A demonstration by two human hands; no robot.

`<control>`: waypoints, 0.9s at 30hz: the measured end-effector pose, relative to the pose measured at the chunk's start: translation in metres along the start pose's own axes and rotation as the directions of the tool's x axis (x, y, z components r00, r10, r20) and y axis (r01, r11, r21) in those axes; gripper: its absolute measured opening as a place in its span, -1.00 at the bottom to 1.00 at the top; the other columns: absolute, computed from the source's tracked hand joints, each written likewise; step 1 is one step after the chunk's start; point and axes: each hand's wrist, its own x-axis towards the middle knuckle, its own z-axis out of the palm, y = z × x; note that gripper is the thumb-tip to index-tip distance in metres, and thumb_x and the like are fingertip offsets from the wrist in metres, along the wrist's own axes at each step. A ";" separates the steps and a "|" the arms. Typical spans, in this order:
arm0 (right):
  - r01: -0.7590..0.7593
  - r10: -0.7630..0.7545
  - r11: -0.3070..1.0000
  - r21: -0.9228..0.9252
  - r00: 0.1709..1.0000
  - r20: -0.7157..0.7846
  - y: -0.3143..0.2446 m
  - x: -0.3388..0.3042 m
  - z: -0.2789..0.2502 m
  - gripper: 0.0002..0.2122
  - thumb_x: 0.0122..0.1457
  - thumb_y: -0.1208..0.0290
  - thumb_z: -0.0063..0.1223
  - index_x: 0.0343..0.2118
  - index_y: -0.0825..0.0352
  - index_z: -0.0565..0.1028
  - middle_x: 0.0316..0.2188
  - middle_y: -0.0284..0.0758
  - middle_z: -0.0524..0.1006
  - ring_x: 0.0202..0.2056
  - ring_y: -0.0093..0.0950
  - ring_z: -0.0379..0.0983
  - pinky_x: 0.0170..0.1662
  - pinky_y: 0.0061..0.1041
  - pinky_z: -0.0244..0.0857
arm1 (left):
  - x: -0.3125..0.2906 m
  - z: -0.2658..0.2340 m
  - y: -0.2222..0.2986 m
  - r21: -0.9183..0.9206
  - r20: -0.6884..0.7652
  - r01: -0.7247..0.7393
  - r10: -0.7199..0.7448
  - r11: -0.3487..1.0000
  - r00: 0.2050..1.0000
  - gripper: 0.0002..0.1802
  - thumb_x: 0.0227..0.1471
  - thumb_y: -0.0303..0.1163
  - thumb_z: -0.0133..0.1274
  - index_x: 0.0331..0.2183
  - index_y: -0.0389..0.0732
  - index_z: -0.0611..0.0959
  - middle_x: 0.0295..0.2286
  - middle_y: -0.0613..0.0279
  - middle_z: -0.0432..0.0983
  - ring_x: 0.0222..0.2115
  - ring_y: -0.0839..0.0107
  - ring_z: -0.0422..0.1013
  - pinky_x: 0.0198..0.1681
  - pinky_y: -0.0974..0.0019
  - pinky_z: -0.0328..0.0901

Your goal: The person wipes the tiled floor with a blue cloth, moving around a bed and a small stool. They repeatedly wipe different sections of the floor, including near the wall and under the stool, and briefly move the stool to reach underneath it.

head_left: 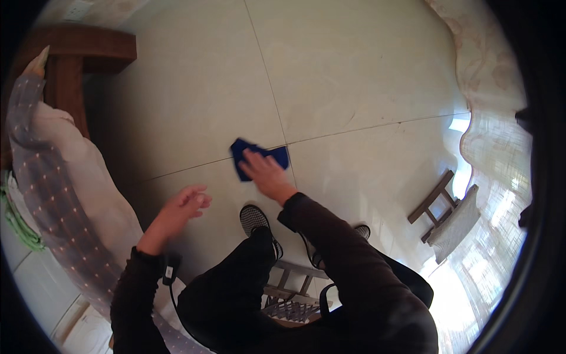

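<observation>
A dark blue cloth (279, 155) lies on the pale tiled floor (342, 76), close to where the tile joints cross. My right hand (263, 171) rests on top of it, fingers stretched out and somewhat blurred, covering part of the cloth. Off to the left, my left hand (178, 209) hangs in the air, holding nothing, with its fingers apart and loosely bent. Below that wrist a small black device on a cord (170, 272) shows against my sleeve.
A bed with a dotted grey cover (56, 194) and dark wooden frame (88, 47) stands at left. To the right are a small wooden folding stool (436, 197) and a sheer curtain (495, 153). My checked shoe (254, 218) is near the cloth; a slatted wooden seat (295, 283) is beneath me.
</observation>
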 end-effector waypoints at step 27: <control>0.055 -0.005 0.943 0.328 0.988 -0.152 -0.188 -0.063 -0.370 -0.45 0.09 0.47 0.00 0.17 0.36 0.17 -0.09 0.07 0.46 -0.05 -0.05 0.41 0.02 -0.30 0.29 | -0.151 0.122 0.030 -0.501 0.153 -0.489 0.629 0.714 0.762 -0.35 0.24 0.03 -0.15 0.21 -0.09 0.16 0.06 0.12 0.28 0.03 0.28 0.33 -0.01 0.10 0.36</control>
